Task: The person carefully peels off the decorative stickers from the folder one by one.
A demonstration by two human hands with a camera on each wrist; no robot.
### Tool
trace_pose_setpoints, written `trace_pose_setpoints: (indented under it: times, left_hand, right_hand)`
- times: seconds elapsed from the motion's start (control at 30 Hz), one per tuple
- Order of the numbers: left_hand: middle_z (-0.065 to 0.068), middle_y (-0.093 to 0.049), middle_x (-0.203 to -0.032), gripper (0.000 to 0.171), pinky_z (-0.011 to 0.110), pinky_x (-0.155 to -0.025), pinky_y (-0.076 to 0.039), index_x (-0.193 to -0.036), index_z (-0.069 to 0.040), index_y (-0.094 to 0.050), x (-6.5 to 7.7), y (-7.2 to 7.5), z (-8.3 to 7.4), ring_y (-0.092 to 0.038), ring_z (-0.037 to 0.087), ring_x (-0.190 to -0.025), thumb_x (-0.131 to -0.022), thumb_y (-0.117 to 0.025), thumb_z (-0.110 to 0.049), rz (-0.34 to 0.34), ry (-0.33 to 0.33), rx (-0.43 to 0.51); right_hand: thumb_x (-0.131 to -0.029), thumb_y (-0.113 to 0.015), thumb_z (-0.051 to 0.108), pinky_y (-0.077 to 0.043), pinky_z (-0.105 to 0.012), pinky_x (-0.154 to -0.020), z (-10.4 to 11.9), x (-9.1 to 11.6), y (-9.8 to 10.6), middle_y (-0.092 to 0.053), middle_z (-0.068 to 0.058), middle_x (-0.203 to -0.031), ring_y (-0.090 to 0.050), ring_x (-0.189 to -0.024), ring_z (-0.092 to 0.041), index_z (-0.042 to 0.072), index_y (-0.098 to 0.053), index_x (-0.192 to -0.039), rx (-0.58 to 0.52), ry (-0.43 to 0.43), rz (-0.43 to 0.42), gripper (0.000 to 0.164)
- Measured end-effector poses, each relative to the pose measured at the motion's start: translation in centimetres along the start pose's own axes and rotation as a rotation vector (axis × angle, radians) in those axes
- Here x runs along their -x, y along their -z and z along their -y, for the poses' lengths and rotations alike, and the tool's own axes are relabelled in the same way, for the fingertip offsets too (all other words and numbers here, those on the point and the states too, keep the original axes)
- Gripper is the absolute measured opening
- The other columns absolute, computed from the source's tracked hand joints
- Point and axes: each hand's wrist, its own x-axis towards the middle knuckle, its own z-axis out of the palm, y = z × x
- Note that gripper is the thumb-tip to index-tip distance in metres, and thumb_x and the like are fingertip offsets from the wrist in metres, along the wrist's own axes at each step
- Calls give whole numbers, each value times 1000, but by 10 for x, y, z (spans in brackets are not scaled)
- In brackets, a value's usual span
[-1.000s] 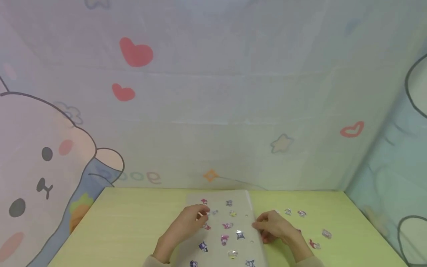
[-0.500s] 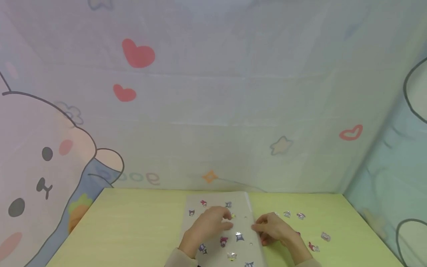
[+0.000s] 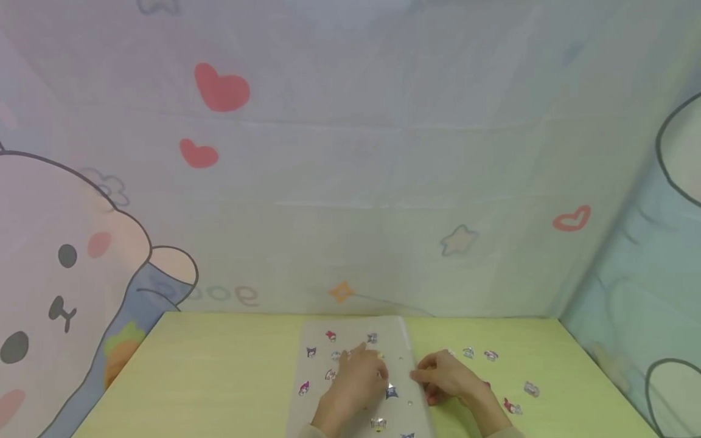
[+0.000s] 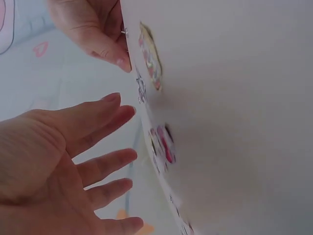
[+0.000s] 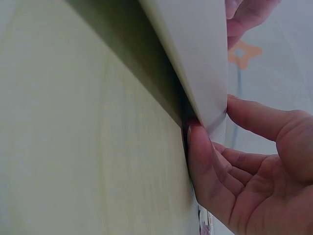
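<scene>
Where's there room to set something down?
Mostly left: the yellow table between the printed bear and the white page. A smaller patch lies right of the loose stickers, toward the table edge. Crowded: around the right hand and those stickers, and on the page, with its stickers and the left hand.

A pale, creased backdrop (image 3: 339, 182) printed with red hearts (image 3: 221, 91) and a big cartoon animal (image 3: 82, 280) rises behind the yellow counter (image 3: 191, 377). A bluish printed wall (image 3: 641, 298) stands at right.

dim light, soft blur, shadow beneath page (image 5: 200, 54)
</scene>
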Motion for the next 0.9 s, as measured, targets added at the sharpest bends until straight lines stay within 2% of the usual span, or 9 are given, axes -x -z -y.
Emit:
trace_pose_setpoints:
  times: [0.1, 0.2, 0.37, 0.57, 0.9]
  left_hand:
    - [8, -51, -122, 6, 61, -94, -12, -80, -20, -67, 1, -3, -1, -25, 33, -125, -76, -64, -23, -1, -8, -34]
    - [9, -49, -123, 7, 61, -94, -13, -81, -20, -67, 1, -5, -4, -25, 34, -126, -74, -66, -24, -2, -18, -73]
    - [5, -53, -115, 9, 62, -93, -15, -76, -20, -66, 2, -8, -7, -27, 34, -124, -71, -69, -26, 0, -22, -117]
    - [-2, -54, -96, 16, 63, -92, -14, -64, -21, -57, 4, -10, -9, -27, 32, -125, -71, -70, -26, -4, -12, -104]
    - [-4, -55, -93, 21, 63, -92, -17, -62, -21, -51, 1, -12, -9, -32, 30, -122, -74, -68, -24, -6, -7, -101]
  right_hand:
    - [-79, -65, 24, -51, -38, -54, 0, -1, 0, -57, -13, -77, -57, -52, -19, -8, -52, -107, 6, 0, -5, 45]
    - [-79, -65, 24, -51, -38, -54, -1, 0, 0, -57, -13, -77, -57, -52, -19, -8, -52, -107, 2, -1, 0, 44]
    - [-79, -65, 24, -51, -38, -54, -2, 0, -1, -57, -13, -76, -57, -52, -19, -8, -51, -107, -5, -3, 5, 45]
    - [-79, -65, 23, -51, -38, -53, -1, 1, -2, -57, -13, -76, -57, -52, -19, -8, -51, -106, 3, -11, -2, 44]
    - [-79, -65, 24, -51, -38, -53, 0, 0, -1, -57, -12, -74, -57, -51, -19, -6, -53, -103, 9, -9, -3, 40]
